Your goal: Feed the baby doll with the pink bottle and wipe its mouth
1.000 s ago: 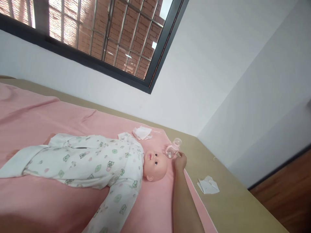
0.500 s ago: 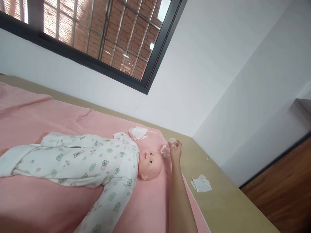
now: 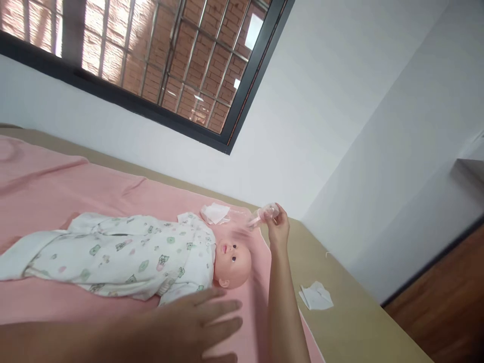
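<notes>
A baby doll (image 3: 227, 257) in a white printed sleepsuit (image 3: 124, 257) lies on its back on a pink blanket (image 3: 75, 176), head to the right. My right hand (image 3: 278, 224) is closed around a small pink and clear baby bottle (image 3: 262, 216), held lifted just above and beyond the doll's head. My left hand (image 3: 196, 322) reaches in from the lower left with fingers stretched out flat, hovering near the doll's sleeve, holding nothing.
A folded white cloth (image 3: 214, 213) lies on the blanket by the doll's shoulder. Another white tissue (image 3: 316, 296) lies on the tan surface (image 3: 359, 322) to the right. White walls meet behind, with a barred window (image 3: 151, 65). Wooden floor (image 3: 446, 292) shows at right.
My right hand has closed on the bottle and lifted it off the blanket. My left hand has come into view from the lower left, fingers extended.
</notes>
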Motion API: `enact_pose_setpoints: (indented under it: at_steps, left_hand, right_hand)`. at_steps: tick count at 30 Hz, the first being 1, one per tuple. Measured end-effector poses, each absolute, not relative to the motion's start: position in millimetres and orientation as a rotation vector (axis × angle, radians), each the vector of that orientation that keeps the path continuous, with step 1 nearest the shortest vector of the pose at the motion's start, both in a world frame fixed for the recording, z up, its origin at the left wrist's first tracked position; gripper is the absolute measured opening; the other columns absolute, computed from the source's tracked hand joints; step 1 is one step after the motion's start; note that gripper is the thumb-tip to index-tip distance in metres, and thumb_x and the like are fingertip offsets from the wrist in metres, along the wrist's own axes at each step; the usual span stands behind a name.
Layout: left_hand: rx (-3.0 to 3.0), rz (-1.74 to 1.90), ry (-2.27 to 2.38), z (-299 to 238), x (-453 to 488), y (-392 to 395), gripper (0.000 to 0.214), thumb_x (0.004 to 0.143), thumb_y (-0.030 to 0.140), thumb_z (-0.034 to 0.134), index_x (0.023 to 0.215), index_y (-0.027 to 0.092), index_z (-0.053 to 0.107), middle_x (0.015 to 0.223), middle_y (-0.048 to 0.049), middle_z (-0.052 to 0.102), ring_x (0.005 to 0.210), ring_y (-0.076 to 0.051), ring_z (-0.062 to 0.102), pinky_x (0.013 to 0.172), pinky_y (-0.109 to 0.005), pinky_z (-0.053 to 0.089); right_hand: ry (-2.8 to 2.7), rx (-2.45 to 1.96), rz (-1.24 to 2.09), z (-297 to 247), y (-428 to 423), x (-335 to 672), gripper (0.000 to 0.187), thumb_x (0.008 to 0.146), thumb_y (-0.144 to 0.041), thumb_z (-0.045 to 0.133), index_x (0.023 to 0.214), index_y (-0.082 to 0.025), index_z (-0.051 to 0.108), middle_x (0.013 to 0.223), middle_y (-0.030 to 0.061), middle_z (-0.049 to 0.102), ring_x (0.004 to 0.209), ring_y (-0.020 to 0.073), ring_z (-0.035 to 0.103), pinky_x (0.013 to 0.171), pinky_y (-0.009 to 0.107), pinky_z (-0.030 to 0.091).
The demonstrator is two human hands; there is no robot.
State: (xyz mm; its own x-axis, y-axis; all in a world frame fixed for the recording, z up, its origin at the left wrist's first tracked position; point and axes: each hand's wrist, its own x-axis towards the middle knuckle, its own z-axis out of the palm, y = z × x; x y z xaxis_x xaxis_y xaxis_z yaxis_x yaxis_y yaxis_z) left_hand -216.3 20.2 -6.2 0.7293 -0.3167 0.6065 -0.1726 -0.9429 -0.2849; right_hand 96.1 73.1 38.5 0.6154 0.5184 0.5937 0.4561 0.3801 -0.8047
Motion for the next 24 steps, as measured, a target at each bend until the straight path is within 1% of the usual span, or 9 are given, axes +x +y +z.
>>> enact_pose_setpoints:
  at_steps: [3, 5, 7, 9, 11, 13, 16, 20, 24]
  left_hand:
    - [-2.805, -1.103, 0.147, 24.2, -217.1, 47.2, 0.024, 0.092, 0.020, 0.049, 0.110, 0.024, 0.064, 0.121, -0.0053, 0.066, 0.108, -0.023, 0.060, 0.094, -0.038, 0.049]
    - [-2.851, -1.191, -0.042, 34.4, -218.4, 67.5, 0.030, 0.093, 0.018, 0.043, 0.118, 0.024, 0.058, 0.125, -0.0065, 0.062, 0.111, -0.023, 0.058, 0.095, -0.039, 0.047]
    - [-2.876, -1.298, -0.274, 39.5, -221.6, 85.4, 0.030, 0.095, 0.023, 0.041, 0.124, 0.024, 0.052, 0.127, -0.0073, 0.060, 0.116, -0.023, 0.055, 0.097, -0.038, 0.045]
    - [-2.892, -1.368, -0.526, 42.9, -225.5, 98.2, 0.033, 0.095, 0.033, 0.045, 0.126, 0.023, 0.048, 0.128, -0.0084, 0.058, 0.119, -0.025, 0.054, 0.098, -0.040, 0.045]
    - [-2.916, -1.404, -0.722, 45.9, -228.6, 105.1, 0.046, 0.089, 0.044, 0.054, 0.129, 0.022, 0.045, 0.130, -0.0097, 0.057, 0.119, -0.028, 0.054, 0.097, -0.042, 0.046]
    - [-2.985, -1.421, -0.804, 49.0, -230.1, 106.8, 0.061, 0.082, 0.049, 0.062, 0.133, 0.023, 0.040, 0.131, -0.0098, 0.056, 0.119, -0.030, 0.055, 0.096, -0.043, 0.047]
    - [-3.147, -1.442, -0.815, 53.9, -229.8, 103.8, 0.066, 0.079, 0.043, 0.065, 0.136, 0.026, 0.035, 0.132, -0.0071, 0.056, 0.119, -0.028, 0.056, 0.096, -0.040, 0.047]
    - [-3.307, -1.498, -0.870, 58.8, -228.6, 100.6, 0.072, 0.073, 0.038, 0.071, 0.135, 0.029, 0.034, 0.129, -0.0047, 0.060, 0.110, -0.026, 0.062, 0.091, -0.036, 0.050]
    - [-3.338, -1.557, -0.895, 61.9, -228.9, 101.7, 0.066, 0.071, 0.032, 0.070, 0.130, 0.028, 0.042, 0.125, -0.0030, 0.063, 0.107, -0.025, 0.063, 0.089, -0.033, 0.050]
  right_hand:
    - [-1.097, -1.112, 0.179, 61.6, 61.1, 61.3, 0.068, 0.068, -0.039, 0.077, 0.128, -0.018, 0.052, 0.131, 0.0137, 0.058, 0.120, 0.0241, 0.057, 0.101, 0.038, 0.048]
    - [-1.203, -1.040, 0.258, 71.1, 53.2, 38.4, 0.062, 0.070, -0.039, 0.078, 0.125, -0.021, 0.054, 0.130, 0.0114, 0.060, 0.122, 0.0239, 0.056, 0.102, 0.039, 0.047]
    - [-1.319, -0.985, 0.352, 75.7, 46.7, 17.3, 0.057, 0.072, -0.038, 0.077, 0.122, -0.024, 0.055, 0.130, 0.0097, 0.060, 0.121, 0.0235, 0.056, 0.101, 0.039, 0.048]
    - [-1.415, -0.939, 0.459, 76.8, 41.7, -1.5, 0.055, 0.073, -0.036, 0.077, 0.121, -0.026, 0.054, 0.129, 0.0083, 0.060, 0.120, 0.0224, 0.057, 0.100, 0.038, 0.049]
    - [-1.475, -0.906, 0.550, 76.1, 38.0, -17.9, 0.054, 0.073, -0.035, 0.078, 0.121, -0.027, 0.054, 0.129, 0.0072, 0.058, 0.119, 0.0211, 0.057, 0.100, 0.037, 0.049]
    - [-1.508, -0.888, 0.610, 74.8, 35.5, -31.7, 0.054, 0.074, -0.035, 0.077, 0.121, -0.028, 0.053, 0.131, 0.0064, 0.056, 0.119, 0.0204, 0.056, 0.101, 0.037, 0.049]
    - [-1.537, -0.855, 0.659, 71.5, 34.6, -46.8, 0.055, 0.074, -0.036, 0.077, 0.122, -0.030, 0.052, 0.132, 0.0055, 0.055, 0.121, 0.0211, 0.054, 0.102, 0.038, 0.049]
    - [-1.553, -0.786, 0.672, 64.7, 38.3, -57.0, 0.058, 0.072, -0.035, 0.080, 0.123, -0.031, 0.052, 0.132, 0.0043, 0.054, 0.123, 0.0213, 0.052, 0.103, 0.037, 0.048]
    - [-1.538, -0.799, 0.670, 61.8, 40.2, -60.2, 0.057, 0.074, -0.034, 0.078, 0.123, -0.031, 0.051, 0.133, 0.0042, 0.052, 0.122, 0.0203, 0.053, 0.104, 0.038, 0.047]
